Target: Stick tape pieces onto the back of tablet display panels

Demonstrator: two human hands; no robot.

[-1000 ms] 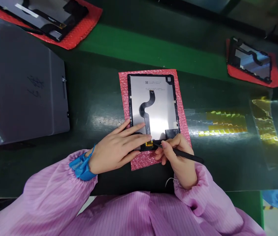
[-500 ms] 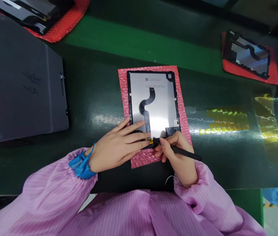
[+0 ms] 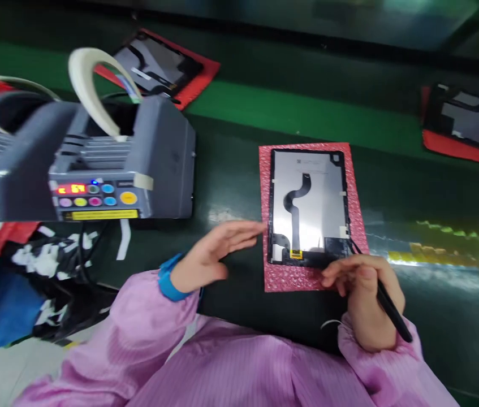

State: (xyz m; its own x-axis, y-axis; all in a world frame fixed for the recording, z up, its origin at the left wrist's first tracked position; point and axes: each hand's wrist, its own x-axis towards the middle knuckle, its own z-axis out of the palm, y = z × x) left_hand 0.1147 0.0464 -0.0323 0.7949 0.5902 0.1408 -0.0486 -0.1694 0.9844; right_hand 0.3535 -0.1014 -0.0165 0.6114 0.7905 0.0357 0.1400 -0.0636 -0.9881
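Note:
A tablet display panel (image 3: 318,209) lies back side up on a pink bubble-wrap sheet (image 3: 302,280). A wavy black flex cable (image 3: 295,220) runs down it to a piece of yellow tape (image 3: 296,254) near the bottom edge. My left hand (image 3: 222,249), with a blue wrist strap (image 3: 172,278), is stretched out beside the panel's left edge and holds nothing. At the lower right corner, my right hand (image 3: 369,294) is closed around black tweezers (image 3: 392,314), their tips pointing up toward the panel's edge.
Grey tape dispensers (image 3: 167,152) stand at the left, one with a lit display. More panels on red bubble wrap lie at the back left (image 3: 158,65) and far right (image 3: 472,118). Yellow tape strips (image 3: 417,254) lie right of the panel. White scraps (image 3: 48,254) fill the lower left.
My left hand has lifted off the flex cable and moved left of the panel. My right hand has drawn the tweezers away from the yellow tape. The view has turned left, showing the dispensers.

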